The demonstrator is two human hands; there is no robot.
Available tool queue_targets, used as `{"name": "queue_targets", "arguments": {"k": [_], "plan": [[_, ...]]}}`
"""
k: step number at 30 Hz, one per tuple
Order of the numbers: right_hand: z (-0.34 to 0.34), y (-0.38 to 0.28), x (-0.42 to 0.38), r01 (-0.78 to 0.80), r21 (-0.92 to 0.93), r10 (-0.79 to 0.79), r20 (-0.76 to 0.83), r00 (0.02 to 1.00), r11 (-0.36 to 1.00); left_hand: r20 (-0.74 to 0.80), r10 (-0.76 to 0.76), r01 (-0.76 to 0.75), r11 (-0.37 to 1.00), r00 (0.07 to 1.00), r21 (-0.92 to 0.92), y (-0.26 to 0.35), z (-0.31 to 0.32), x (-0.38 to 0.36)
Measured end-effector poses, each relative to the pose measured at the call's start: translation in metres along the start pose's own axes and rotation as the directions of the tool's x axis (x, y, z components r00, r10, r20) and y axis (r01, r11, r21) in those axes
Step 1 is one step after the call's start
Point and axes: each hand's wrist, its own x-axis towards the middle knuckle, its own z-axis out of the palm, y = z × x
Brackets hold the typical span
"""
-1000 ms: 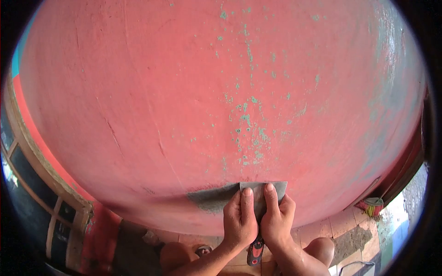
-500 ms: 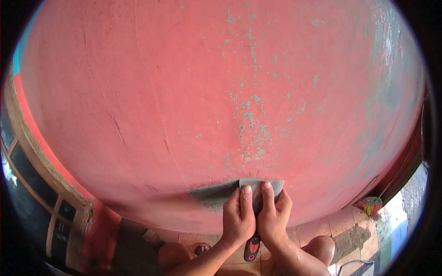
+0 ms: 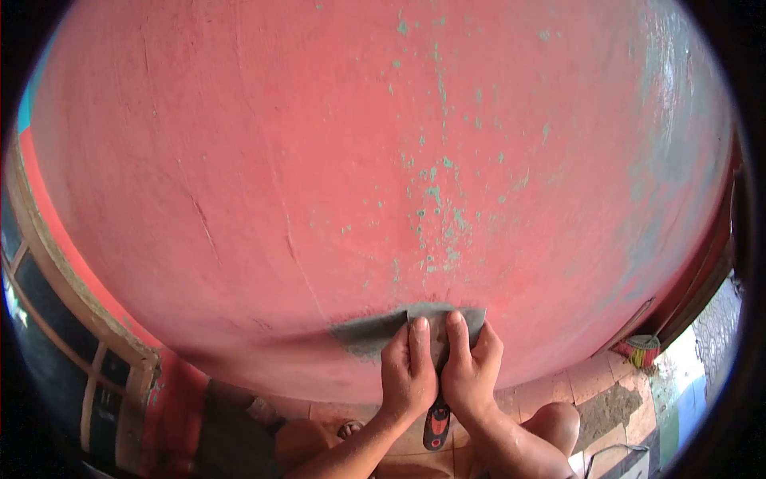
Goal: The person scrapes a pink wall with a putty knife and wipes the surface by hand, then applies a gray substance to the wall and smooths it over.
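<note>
Both my hands grip one scraper [image 3: 438, 335], a wide flat metal blade with a black and red handle pointing down. My left hand [image 3: 409, 367] wraps its left side, the thumb pressed on the blade. On the right side my right hand [image 3: 472, 371] does the same, thumb up beside the other. The blade's top edge lies against the red painted wall [image 3: 343, 199]. Around and left of the blade is a bare grey patch [image 3: 371, 331], partly hidden by my hand and the blade. Green specks [image 3: 435, 191] show through the red paint above it.
A framed window [image 3: 68, 343] stands at the left. A broom head [image 3: 641, 350] rests at the lower right by the wall's foot. On the tiled floor [image 3: 542, 391] lies a grey-brown patch [image 3: 610, 411]. My knee [image 3: 556, 425] is bent beside my right arm.
The scraper and both hands have shifted slightly left and up a little. More of the grey area shows above the blade. The grip is the same.
</note>
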Motion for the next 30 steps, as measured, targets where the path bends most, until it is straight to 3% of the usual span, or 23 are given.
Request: {"name": "queue_targets", "arguments": {"k": [5,9,13,16,22,26,27,30], "plan": [[0.001,-0.012,0.004,-0.056,0.040,0.054,0.033,0.998,0.998,0.006,-0.046,0.046,0.998,0.999,-0.048,0.002,0.000,0.005],[0.000,-0.001,0.003,-0.038,0.078,0.037,0.022,0.999,0.996,0.040,-0.053,0.052,0.998,0.998,0.037,-0.002,-0.006,-0.001],[-0.003,-0.008,0.006,-0.064,0.070,0.062,0.036,0.997,0.995,0.056,-0.131,0.137,0.983,0.990,-0.125,0.016,-0.001,-0.001],[0.000,0.001,0.004,-0.037,0.087,0.037,-0.006,0.999,0.996,0.035,-0.092,0.092,0.996,0.995,0.006,0.008,-0.001,-0.004],[0.006,-0.007,0.009,-0.017,0.126,0.020,-0.024,1.000,0.992,0.047,-0.067,0.065,0.997,0.997,0.040,0.012,-0.004,0.004],[-0.002,0.002,0.002,-0.021,0.046,0.023,-0.026,0.999,0.999,-0.005,-0.037,0.038,0.998,0.999,0.057,0.007,0.004,-0.005],[0.001,-0.005,0.004,-0.021,0.116,0.025,-0.033,0.999,0.993,0.014,-0.039,0.039,0.998,0.999,0.048,0.011,0.003,-0.003],[0.002,-0.017,0.010,-0.020,0.097,0.021,-0.008,1.000,0.995,0.059,0.003,-0.006,0.998,0.998,0.064,0.018,-0.003,0.008]]}}
